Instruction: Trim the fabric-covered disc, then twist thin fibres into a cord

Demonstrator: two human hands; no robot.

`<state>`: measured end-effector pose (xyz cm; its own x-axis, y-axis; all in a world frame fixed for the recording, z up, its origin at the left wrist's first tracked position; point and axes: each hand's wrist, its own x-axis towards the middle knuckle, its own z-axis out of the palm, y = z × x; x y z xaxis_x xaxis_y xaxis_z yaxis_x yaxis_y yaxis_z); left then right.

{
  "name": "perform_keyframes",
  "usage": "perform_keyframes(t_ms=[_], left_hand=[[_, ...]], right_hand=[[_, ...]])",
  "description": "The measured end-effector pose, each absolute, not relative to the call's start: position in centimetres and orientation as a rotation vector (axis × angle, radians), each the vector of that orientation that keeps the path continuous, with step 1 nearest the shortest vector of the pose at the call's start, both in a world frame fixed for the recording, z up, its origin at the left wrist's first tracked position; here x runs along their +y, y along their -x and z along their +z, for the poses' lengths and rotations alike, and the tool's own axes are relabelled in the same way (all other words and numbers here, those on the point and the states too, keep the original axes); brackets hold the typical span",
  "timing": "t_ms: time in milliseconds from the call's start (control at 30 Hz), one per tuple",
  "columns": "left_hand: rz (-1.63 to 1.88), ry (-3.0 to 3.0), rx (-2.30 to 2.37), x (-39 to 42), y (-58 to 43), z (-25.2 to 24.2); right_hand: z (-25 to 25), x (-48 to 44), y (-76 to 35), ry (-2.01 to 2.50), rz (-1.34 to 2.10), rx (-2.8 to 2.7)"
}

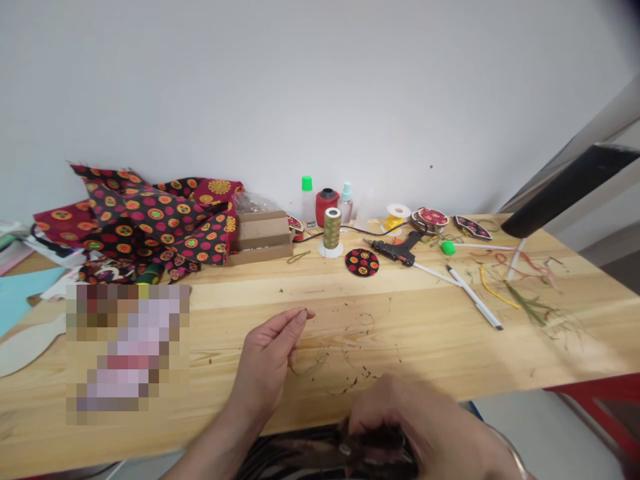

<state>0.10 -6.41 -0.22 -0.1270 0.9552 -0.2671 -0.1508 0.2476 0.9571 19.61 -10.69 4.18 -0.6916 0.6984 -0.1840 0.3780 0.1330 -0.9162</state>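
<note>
Above the middle of the table my left hand [273,353] is closed in a pinch, thumb against forefinger. Whatever lies between the fingertips is too small to make out. My right hand [387,407] is low, at the table's front edge, over dark shiny clothing [295,453]; it is blurred and its fingers are hidden. Thin thread ends [315,363] and dark scraps lie on the wood between the hands. Farther back are a round patterned fabric piece [362,263], an olive thread spool [332,230] and a black glue gun [397,250].
Patterned cloth [165,213] is heaped at the back left beside a cardboard box [263,235]. Glue bottles [307,203] and a red thread cone [327,207] stand by the wall. On the right are a pen [475,298], loose threads [533,303] and a black tube [570,190].
</note>
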Motion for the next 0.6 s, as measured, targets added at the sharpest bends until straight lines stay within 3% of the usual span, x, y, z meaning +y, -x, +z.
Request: perform_keyframes(t_ms=[100,300,433,600], left_hand=[[1.166,-0.852,1.343,-6.5,0.1,-0.2],[1.178,-0.858,1.336,-6.5,0.3,-0.3],[1.184,-0.836,1.330,-6.5,0.4,-0.4],[1.181,-0.833,1.336,-6.5,0.3,-0.4]], right_hand=[[4.8,-10.6,-20.7,1.148,1.338,-2.215],[3.0,-8.1,-25.2,2.346,0.276,-1.924],[1.3,-7.4,-28.0,2.659,0.215,-1.848],[-0.2,-8.0,-30.3,2.473,0.021,-1.974]])
